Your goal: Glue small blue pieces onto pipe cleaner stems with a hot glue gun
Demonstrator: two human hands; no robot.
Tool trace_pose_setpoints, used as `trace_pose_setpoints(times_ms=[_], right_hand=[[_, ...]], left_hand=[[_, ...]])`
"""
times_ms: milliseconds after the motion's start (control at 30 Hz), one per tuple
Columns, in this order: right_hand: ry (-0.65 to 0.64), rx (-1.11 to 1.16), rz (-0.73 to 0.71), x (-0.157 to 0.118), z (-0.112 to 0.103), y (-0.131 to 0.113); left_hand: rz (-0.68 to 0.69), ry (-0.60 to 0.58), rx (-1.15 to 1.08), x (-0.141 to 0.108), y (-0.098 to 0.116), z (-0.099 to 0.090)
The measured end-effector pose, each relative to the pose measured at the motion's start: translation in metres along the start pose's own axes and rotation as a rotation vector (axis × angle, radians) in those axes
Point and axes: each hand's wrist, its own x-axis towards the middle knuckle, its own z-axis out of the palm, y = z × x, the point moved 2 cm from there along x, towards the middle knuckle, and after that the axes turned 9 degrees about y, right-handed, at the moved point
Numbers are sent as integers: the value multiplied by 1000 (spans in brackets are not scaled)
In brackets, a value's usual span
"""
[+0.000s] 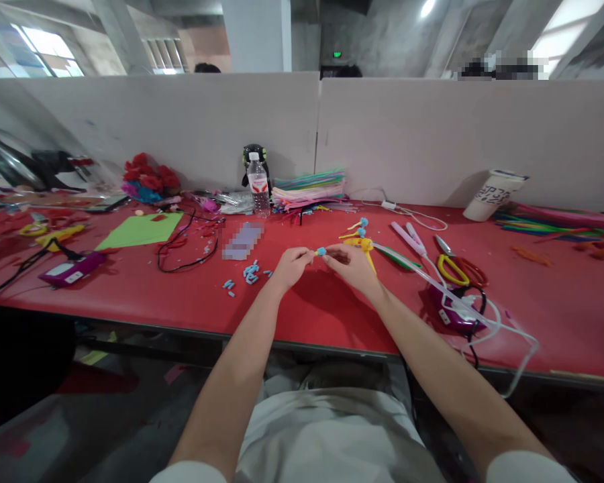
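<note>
Between my two hands, above the red tabletop, is a small blue tuft on a short yellow stem (321, 252), fuzzy like pipe cleaner. My left hand (292, 267) pinches the yellow end with thumb and forefinger. On the blue end, the fingertips of my right hand (351, 265) are closed. Just behind the right hand lie similar blue-tipped yellow pieces (363, 223) and a yellow object (366, 245), partly hidden by that hand. Several short light-blue bits (250, 272) lie scattered to the left of my left hand.
Right: scissors (453, 270), a pink flat-iron-like tool (409, 238), a purple box with cables (456, 312), a white cup (493, 196). Behind: a water bottle (259, 184) and pipe cleaner bundles (309, 188). Left: green paper (138, 230), another purple box (72, 268).
</note>
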Motion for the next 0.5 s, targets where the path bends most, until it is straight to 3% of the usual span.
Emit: trace_pose_setpoints(times_ms=[500], right_hand=[[-1, 109, 82, -2, 0, -5]], left_hand=[[-16, -70, -50, -2, 6, 2]])
